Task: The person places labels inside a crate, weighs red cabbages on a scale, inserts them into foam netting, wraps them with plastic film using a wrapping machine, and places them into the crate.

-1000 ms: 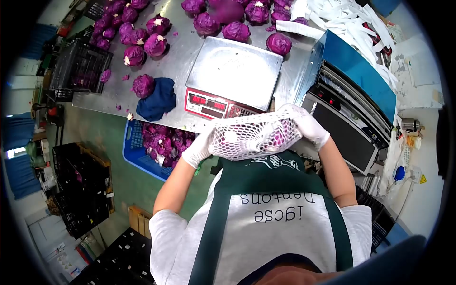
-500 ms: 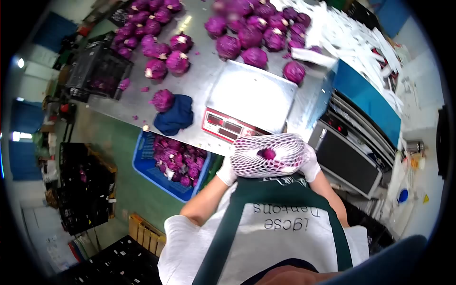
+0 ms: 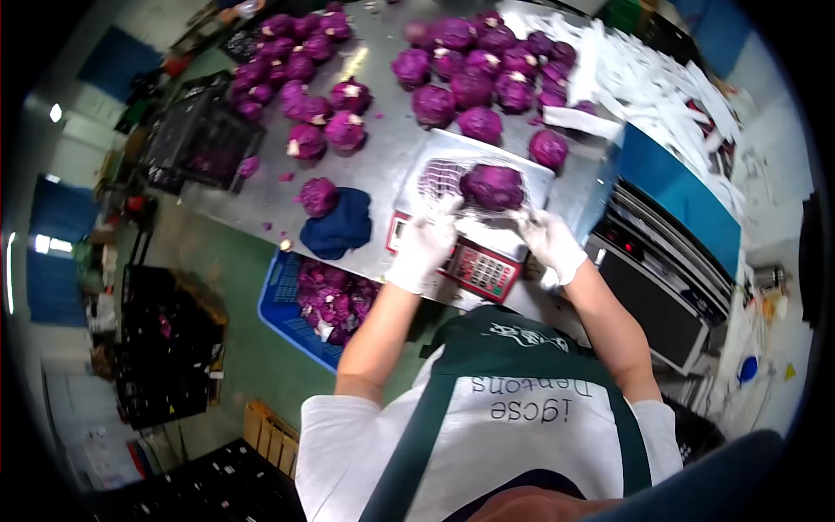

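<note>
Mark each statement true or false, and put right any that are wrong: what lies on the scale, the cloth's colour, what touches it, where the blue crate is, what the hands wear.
A cabbage lies on the scale. True.
The cloth is red. False: it is blue.
A loose cabbage touches the cloth. True.
The blue crate is on the table. False: it is below the table's edge.
The left hand and right hand wear white gloves. True.

Bright, cool light; strong fisheye.
Glare streak on the metal table (image 3: 383, 183); small light spots at far left. Edges curve into black vignette. Cabbages sharp enough, gloved fingers (image 3: 452, 204) slightly soft, blurred smudge at top centre.
</note>
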{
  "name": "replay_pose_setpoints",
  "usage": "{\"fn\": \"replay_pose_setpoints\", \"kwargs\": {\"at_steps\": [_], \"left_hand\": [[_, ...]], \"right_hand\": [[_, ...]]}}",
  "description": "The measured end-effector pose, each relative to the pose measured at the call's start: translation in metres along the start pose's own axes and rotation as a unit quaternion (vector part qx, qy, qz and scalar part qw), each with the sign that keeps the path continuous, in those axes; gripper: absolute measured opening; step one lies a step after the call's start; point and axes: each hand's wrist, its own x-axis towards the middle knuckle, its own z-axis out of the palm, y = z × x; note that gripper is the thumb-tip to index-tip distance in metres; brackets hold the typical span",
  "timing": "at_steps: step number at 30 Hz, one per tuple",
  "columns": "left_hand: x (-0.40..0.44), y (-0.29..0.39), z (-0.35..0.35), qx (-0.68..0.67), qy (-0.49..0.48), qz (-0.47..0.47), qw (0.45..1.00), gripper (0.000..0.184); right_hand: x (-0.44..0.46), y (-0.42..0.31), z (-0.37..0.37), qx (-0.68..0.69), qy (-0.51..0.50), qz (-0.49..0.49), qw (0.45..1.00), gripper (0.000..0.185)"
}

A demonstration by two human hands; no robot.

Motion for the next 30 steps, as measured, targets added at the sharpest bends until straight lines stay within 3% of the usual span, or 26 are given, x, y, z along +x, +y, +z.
{"fn": "replay_pose_setpoints", "kwargs": {"at_steps": [2,4,5,7,10,11,12,14,15,16,17,18,20,21,22,24,25,26,28,29,30], "left_hand": [[-0.009,0.006,0.015,0.021,-0.045,-0.025,0.998,0.037],[-0.015,0.007,0.022,0.05,-0.051,-0.027,0.997,0.038],[-0.016,0.007,0.021,0.06,-0.065,-0.041,0.995,0.039],[-0.015,0.005,0.019,0.094,-0.033,-0.007,0.995,0.039],[-0.014,0.001,0.016,0.127,0.001,0.023,0.992,0.038],[-0.014,0.0,0.017,0.131,0.008,0.026,0.991,0.039],[-0.014,-0.002,0.017,0.136,0.015,0.029,0.99,0.039],[-0.018,-0.009,0.028,0.259,0.032,0.065,0.963,0.039],[-0.021,-0.01,0.032,0.351,0.036,0.091,0.931,0.039],[-0.024,-0.012,0.037,0.438,0.04,0.117,0.891,0.04],[-0.029,-0.015,0.048,0.634,0.091,0.22,0.736,0.036],[-0.03,-0.029,0.058,0.635,0.092,0.316,0.699,0.025],[-0.02,-0.022,0.066,0.804,0.018,0.5,0.321,0.03],[-0.012,-0.027,0.074,0.826,0.04,0.491,0.273,0.044],[-0.002,-0.028,0.07,0.846,0.064,0.465,0.251,0.051],[0.015,-0.026,0.049,0.903,0.094,0.37,0.197,0.046],[0.025,-0.021,0.037,0.886,0.094,0.39,0.234,0.032],[0.03,-0.019,0.033,0.859,0.094,0.433,0.258,0.018],[0.032,-0.006,0.03,0.724,0.118,0.372,0.569,0.013],[0.031,-0.001,0.034,0.642,0.116,0.327,0.684,0.017],[0.028,0.005,0.032,0.602,0.069,0.308,0.734,0.025]], "right_hand": [[-0.053,-0.013,0.041,-0.063,-0.057,0.08,0.993,0.027],[-0.068,-0.015,0.05,-0.198,-0.027,0.022,0.98,0.027],[-0.07,-0.013,0.051,-0.284,-0.029,-0.057,0.957,0.028],[-0.06,-0.027,0.051,-0.47,-0.008,-0.176,0.865,0.028],[-0.024,-0.028,0.076,-0.565,0.026,-0.471,0.677,0.038],[-0.02,-0.03,0.091,-0.591,0.041,-0.46,0.662,0.051],[0.01,-0.033,0.08,-0.646,0.067,-0.51,0.564,0.05],[0.019,-0.039,0.089,-0.599,-0.008,-0.266,0.755,0.043],[0.025,-0.034,0.086,-0.589,0.022,-0.316,0.743,0.034],[0.028,-0.035,0.083,-0.587,0.02,-0.337,0.735,0.029],[0.036,-0.034,0.076,-0.569,0.033,-0.354,0.742,0.026],[0.043,-0.031,0.066,-0.55,0.046,-0.368,0.749,0.022],[0.03,-0.026,0.07,-0.549,0.046,-0.409,0.727,0.018],[0.024,-0.023,0.073,-0.548,0.045,-0.431,0.715,0.016],[0.024,-0.02,0.071,-0.519,0.047,-0.418,0.744,0.016],[0.026,-0.018,0.067,-0.458,0.053,-0.394,0.795,0.015],[0.019,-0.018,0.072,-0.316,0.006,-0.331,0.889,0.018],[0.019,-0.025,0.065,-0.214,-0.044,-0.258,0.941,0.02],[0.019,-0.031,0.053,-0.077,-0.111,-0.174,0.975,0.024],[0.014,-0.037,0.048,-0.032,-0.131,-0.132,0.982,0.024],[0.027,-0.04,0.027,-0.022,-0.162,-0.146,0.976,0.025]]}}
